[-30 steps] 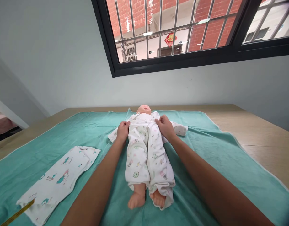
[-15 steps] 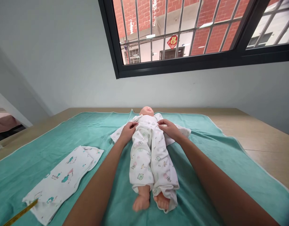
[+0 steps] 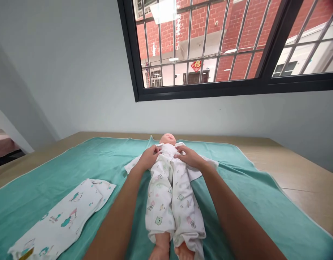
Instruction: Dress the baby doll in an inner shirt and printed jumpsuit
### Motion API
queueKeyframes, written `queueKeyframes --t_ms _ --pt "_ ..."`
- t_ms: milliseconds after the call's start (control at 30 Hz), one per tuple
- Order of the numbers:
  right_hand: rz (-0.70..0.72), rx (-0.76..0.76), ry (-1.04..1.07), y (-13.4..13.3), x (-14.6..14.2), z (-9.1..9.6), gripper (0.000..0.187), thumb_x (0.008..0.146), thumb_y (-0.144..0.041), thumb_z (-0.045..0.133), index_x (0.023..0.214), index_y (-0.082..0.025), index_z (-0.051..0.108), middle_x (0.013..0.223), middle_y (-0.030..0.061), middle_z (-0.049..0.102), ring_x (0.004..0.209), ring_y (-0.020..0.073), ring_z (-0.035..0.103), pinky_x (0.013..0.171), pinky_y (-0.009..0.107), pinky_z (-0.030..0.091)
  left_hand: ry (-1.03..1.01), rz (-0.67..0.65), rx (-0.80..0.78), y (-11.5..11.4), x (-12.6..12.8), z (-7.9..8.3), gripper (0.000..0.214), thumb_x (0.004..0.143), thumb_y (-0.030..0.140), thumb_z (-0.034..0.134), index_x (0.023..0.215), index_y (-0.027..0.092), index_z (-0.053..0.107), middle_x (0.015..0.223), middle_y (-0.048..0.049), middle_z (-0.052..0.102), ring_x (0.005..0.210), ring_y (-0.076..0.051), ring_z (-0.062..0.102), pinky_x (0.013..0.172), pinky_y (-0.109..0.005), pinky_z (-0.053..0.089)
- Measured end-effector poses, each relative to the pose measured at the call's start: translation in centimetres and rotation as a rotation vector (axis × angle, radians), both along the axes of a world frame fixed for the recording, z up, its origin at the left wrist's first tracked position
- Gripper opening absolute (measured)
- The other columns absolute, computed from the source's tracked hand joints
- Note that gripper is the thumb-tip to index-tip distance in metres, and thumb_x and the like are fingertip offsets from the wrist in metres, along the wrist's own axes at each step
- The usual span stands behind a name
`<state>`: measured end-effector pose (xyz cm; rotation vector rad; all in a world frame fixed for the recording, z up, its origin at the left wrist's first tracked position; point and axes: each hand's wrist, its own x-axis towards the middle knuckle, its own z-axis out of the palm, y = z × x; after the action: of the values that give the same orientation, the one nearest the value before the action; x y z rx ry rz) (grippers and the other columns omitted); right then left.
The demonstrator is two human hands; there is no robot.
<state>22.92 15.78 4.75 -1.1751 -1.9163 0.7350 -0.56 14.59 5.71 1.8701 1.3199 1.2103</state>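
A baby doll (image 3: 167, 138) lies on its back on a teal towel (image 3: 237, 187), head toward the wall, dressed in a white printed romper (image 3: 169, 191). My left hand (image 3: 149, 158) rests on the doll's chest on the left side, fingers curled and pinching the romper's fabric near the collar. My right hand (image 3: 190, 157) lies on the chest from the right, fingers pressed together on the same fabric. The two hands nearly meet at the middle of the chest. The doll's bare feet show at the bottom edge.
A folded white printed cloth (image 3: 63, 216) lies on the towel at the left. The towel covers a wooden table (image 3: 304, 173) that reaches to a grey wall. A barred window (image 3: 209, 47) is above.
Both hands have slid from the doll's sides up and inward onto the chest near the collar. The camera has tilted up, so the feet are now at the frame's bottom.
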Motion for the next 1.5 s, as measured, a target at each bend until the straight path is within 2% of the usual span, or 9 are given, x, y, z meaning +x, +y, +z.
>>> queueKeyframes --t_ms 100,200,467,633,833,967,1100,1333,1500 --pt "-0.126 0.07 -0.005 0.1 -0.7 -0.9 0.023 0.078 -0.047 0.062 0.075 -0.024 0.056 0.086 0.0 0.065 0.08 0.0194 0.056 0.072 0.031 0.04 0.051 0.121 0.059 1.0 0.3 -0.7 0.018 0.074 0.029 0.064 0.063 0.023 0.051 0.062 0.002 0.059 0.061 -0.016 0.049 0.062 -0.026 0.035" --pt "-0.287 0.13 -0.045 0.6 -1.4 -1.5 0.027 0.081 -0.047 0.057 0.07 -0.024 0.047 0.067 -0.0033 0.056 0.066 0.0168 0.049 0.065 0.029 0.035 0.047 0.167 0.072 2.1 0.7 -0.9 0.019 0.074 0.026 0.064 0.062 0.023 0.049 0.058 0.0022 0.053 0.057 -0.016 0.042 0.06 -0.027 0.031" --pt "-0.392 0.113 0.062 2.8 -1.7 -2.9 0.028 0.08 -0.045 0.055 0.069 -0.024 0.04 0.064 -0.0036 0.048 0.065 0.0165 0.043 0.062 0.028 0.032 0.022 0.293 0.084 3.6 1.2 -2.1 0.017 0.071 0.028 0.068 0.062 0.024 0.054 0.06 0.0006 0.058 0.061 -0.017 0.047 0.061 -0.028 0.032" --pt "-0.317 0.025 0.218 2.6 -2.0 -3.0 0.026 0.077 -0.047 0.058 0.07 -0.023 0.05 0.067 -0.0029 0.052 0.065 0.0158 0.046 0.061 0.028 0.036 -0.041 0.195 -0.028 2.8 0.7 -2.0 0.015 0.071 0.034 0.068 0.069 0.021 0.062 0.068 0.0006 0.064 0.068 -0.017 0.054 0.066 -0.027 0.041" --pt "-0.038 -0.146 0.296 1.5 0.2 -1.3 0.017 0.075 -0.036 0.061 0.085 -0.023 0.068 0.093 0.0018 0.069 0.087 0.0205 0.06 0.077 0.032 0.044 -0.121 -0.045 -0.152 0.9 -0.6 -0.1 0.02 0.07 0.03 0.067 0.084 0.018 0.072 0.085 -0.0051 0.073 0.077 -0.021 0.061 0.069 -0.029 0.046" --pt "0.043 -0.23 0.197 1.4 1.6 -0.6 0.018 0.072 -0.036 0.066 0.085 -0.023 0.07 0.093 0.003 0.071 0.087 0.0219 0.061 0.075 0.033 0.045 -0.033 -0.003 -0.147 0.9 -0.6 0.0 0.017 0.071 0.035 0.066 0.074 0.018 0.07 0.076 -0.0025 0.07 0.071 -0.019 0.058 0.066 -0.028 0.043" --pt "-0.097 -0.153 0.104 1.7 0.9 -1.0 0.018 0.074 -0.04 0.064 0.073 -0.022 0.065 0.077 0.0004 0.067 0.072 0.0176 0.056 0.065 0.029 0.04 0.008 0.153 -0.09 2.0 0.1 -1.1 0.022 0.073 0.038 0.064 0.061 0.02 0.059 0.062 0.001 0.06 0.067 -0.017 0.052 0.065 -0.027 0.039" --pt "-0.389 0.069 -0.021 2.5 -1.4 -2.5 0.015 0.081 -0.034 0.052 0.074 -0.021 0.053 0.073 -0.0005 0.063 0.07 0.0166 0.054 0.065 0.028 0.037 -0.02 0.282 -0.106 3.4 0.0 -2.8 0.029 0.083 0.041 0.049 0.064 0.02 0.051 0.063 0.0016 0.055 0.067 -0.016 0.048 0.063 -0.026 0.037" --pt "-0.44 0.127 -0.015 2.6 -1.5 -3.1 0.015 0.082 -0.035 0.051 0.074 -0.022 0.052 0.073 -0.0003 0.062 0.07 0.0167 0.054 0.067 0.028 0.038 -0.005 0.269 -0.14 3.3 0.2 -2.8 0.024 0.081 0.037 0.051 0.066 0.019 0.052 0.065 0.0017 0.057 0.068 -0.015 0.05 0.064 -0.025 0.038"
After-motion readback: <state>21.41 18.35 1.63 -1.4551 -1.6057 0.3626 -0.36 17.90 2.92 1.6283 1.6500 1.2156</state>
